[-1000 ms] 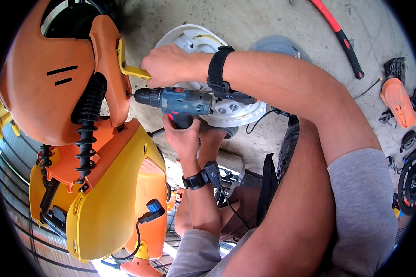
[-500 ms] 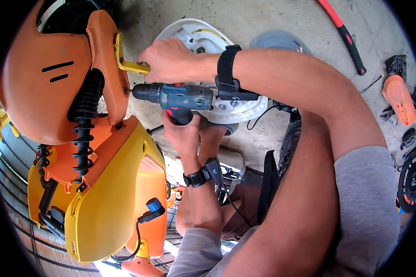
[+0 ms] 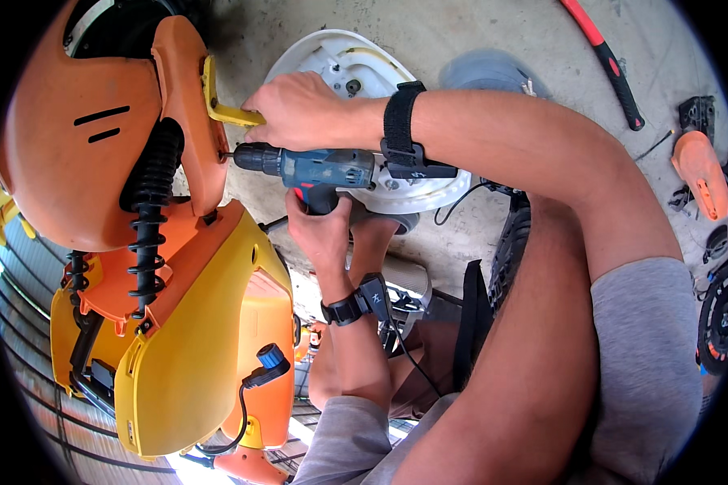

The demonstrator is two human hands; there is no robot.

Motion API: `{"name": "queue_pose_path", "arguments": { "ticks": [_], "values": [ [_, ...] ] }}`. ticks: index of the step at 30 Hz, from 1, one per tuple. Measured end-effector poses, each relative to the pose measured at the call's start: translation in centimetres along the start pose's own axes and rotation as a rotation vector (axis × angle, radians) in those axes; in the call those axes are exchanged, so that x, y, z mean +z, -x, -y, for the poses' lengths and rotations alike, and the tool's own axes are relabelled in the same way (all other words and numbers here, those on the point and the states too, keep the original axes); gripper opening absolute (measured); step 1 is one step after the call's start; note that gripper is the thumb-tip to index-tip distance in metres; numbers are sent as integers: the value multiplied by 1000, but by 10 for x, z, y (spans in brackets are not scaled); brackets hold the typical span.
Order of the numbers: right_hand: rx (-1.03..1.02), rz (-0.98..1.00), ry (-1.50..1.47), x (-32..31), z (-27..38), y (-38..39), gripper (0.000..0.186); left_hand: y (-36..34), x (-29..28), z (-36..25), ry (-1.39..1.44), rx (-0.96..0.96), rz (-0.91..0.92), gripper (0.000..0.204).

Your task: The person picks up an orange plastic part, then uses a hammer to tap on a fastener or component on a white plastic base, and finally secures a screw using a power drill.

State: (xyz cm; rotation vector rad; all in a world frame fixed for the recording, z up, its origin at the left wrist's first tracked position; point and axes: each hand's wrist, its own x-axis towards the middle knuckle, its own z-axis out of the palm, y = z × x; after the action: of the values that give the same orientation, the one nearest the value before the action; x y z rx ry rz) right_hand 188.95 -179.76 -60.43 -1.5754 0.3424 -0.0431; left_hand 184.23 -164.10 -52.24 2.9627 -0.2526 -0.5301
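My left hand [image 3: 319,230] is wrapped round the grip of a blue cordless drill [image 3: 328,167]. The drill lies level, its black chuck to the left and its bit meeting the edge of an orange plastic panel [image 3: 188,105]. Just above the drill, my right hand [image 3: 303,109] is closed on the free end of a yellow angled bracket [image 3: 230,115], which runs along that panel's edge. Its fingertips are partly hidden. Below the panel are a black coil-spring shock absorber [image 3: 147,230] and a large yellow body shell [image 3: 190,347].
Behind my right hand, a white round housing [image 3: 332,56] lies on the concrete floor beside a translucent grey cover [image 3: 493,71]. A red-and-black handle [image 3: 611,77] is at the far right, with an orange part [image 3: 700,174] nearby. A cable with a blue-capped connector [image 3: 269,357] hangs by the shell.
My right hand has shifted very slightly down toward the top of the drill. The drill bit stays at the same place on the orange panel.
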Motion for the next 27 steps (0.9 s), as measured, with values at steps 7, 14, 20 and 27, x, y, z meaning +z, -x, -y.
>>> {"name": "queue_pose_path", "arguments": {
  "ticks": [7, 14, 20, 27],
  "values": [
    [29, 25, 31, 1, 3, 1, 38, 2, 7, -5, 103, 16, -56, 45],
    [77, -28, -108, 17, 6, 3, 39, 2, 5, -4, 125, 10, -29, 43],
    [63, -55, -147, 19, 2, 5, 38, 1, 5, -6, 120, 10, -24, 42],
    [35, -94, -209, 24, 1, 7, 35, -1, 4, -3, 178, 2, 7, 35]
  ]
}}
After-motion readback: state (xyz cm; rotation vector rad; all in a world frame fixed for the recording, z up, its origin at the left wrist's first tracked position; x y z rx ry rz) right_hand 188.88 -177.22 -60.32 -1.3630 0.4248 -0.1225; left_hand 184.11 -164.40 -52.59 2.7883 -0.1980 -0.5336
